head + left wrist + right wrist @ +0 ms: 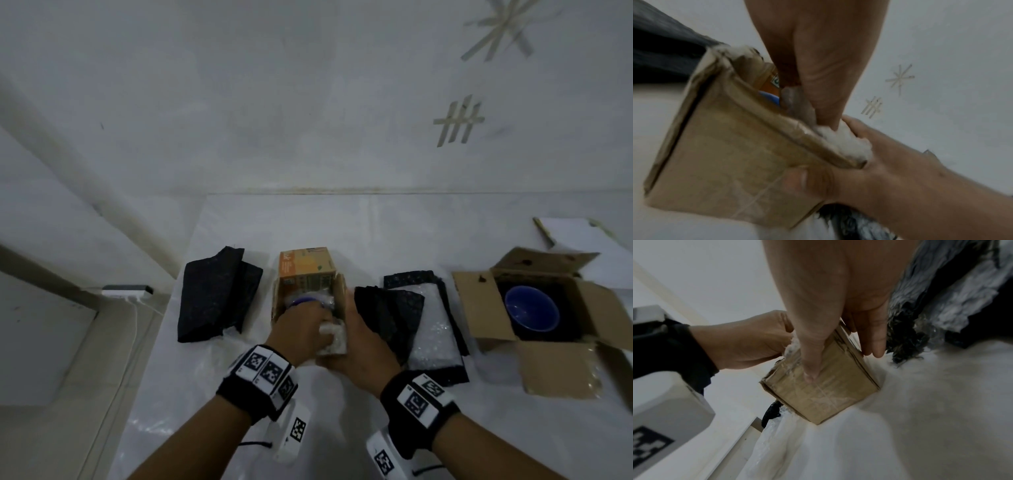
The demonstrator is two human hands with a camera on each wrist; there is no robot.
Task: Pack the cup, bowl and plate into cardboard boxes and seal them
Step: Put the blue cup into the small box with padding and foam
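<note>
A small cardboard box (337,294) with an orange printed flap stands open at the table's middle. Inside it shows the blue rim of the cup (303,300), wrapped in clear bubble wrap. My left hand (305,325) reaches into the box from above and pinches white padding (334,334) at its near right corner. My right hand (363,346) grips the box (824,391), thumb on the near face, fingers down the right side. The left wrist view shows the cup's blue edge (768,95) beside the padding (844,141). The blue bowl (532,309) sits in a larger open box (479,301) at the right. No plate shows.
Folded black foam (215,294) lies left of the small box. Black netting (387,318) and bubble wrap (435,329) lie between the two boxes. A flat white board (575,233) rests at the far right. The wall stands close behind, and the table's left edge drops off.
</note>
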